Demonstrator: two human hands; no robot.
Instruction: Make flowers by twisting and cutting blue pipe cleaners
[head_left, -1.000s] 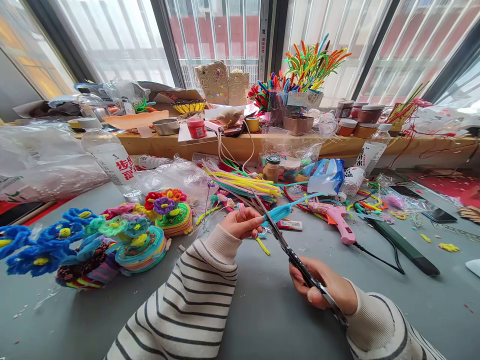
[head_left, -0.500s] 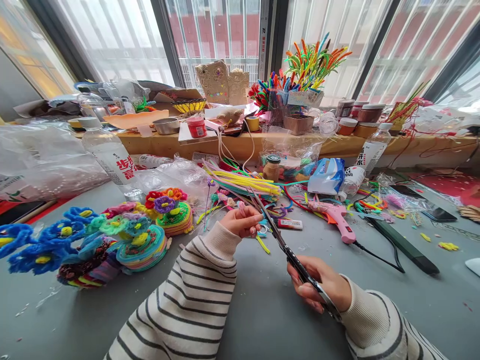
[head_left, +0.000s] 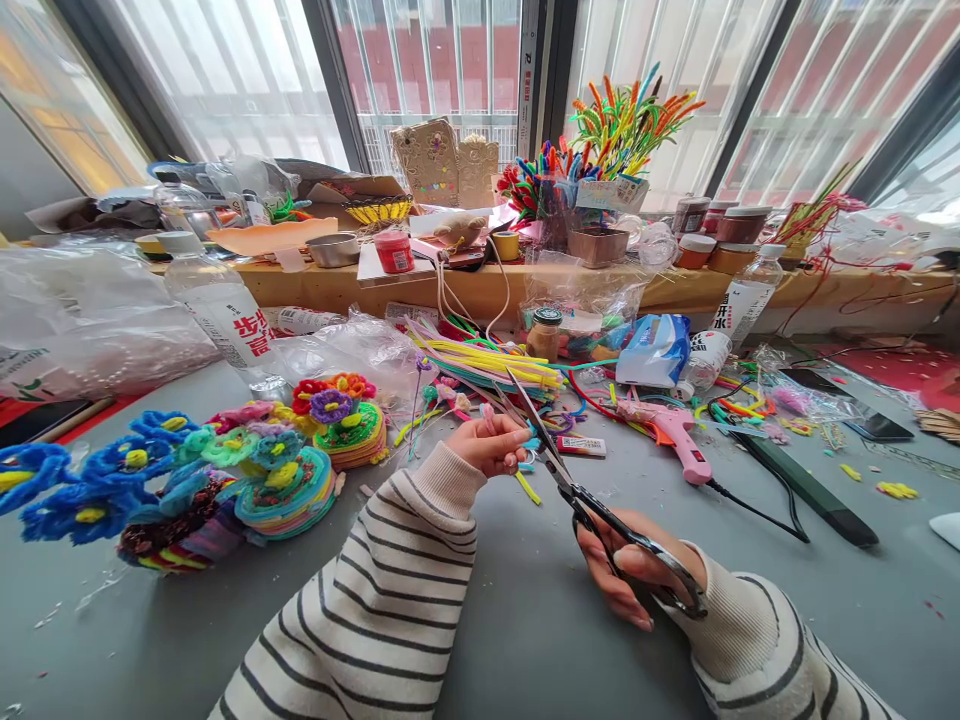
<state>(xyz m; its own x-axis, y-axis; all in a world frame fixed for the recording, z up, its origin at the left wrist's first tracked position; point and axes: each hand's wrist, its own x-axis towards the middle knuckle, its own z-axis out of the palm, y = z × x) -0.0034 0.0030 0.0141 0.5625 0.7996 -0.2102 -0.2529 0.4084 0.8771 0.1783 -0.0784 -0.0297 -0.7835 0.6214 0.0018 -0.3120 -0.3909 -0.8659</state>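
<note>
My right hand (head_left: pixel 634 575) grips a pair of black-handled scissors (head_left: pixel 592 495) with its fingers through the loops; the blades are parted and point up-left toward my left hand. My left hand (head_left: pixel 491 443) is closed in a pinch over a small piece of blue pipe cleaner, just left of the blade tips. Both arms wear striped cream sleeves. A heap of loose yellow, green and pink pipe cleaners (head_left: pixel 487 365) lies right behind my left hand on the grey table (head_left: pixel 525 640).
Finished pipe-cleaner flowers and coiled discs (head_left: pixel 277 470) sit at the left, blue flowers (head_left: pixel 82 485) further left. A pink glue gun (head_left: pixel 679 440) with a black cord lies right. A water bottle (head_left: pixel 221 310), wipes pack (head_left: pixel 652 352) and a cluttered wooden shelf (head_left: pixel 480 285) stand behind.
The long teal pipe cleaner that stretched right from my left hand is gone from the blades. The scissors have opened wider and my right hand has turned, showing the handle loops.
</note>
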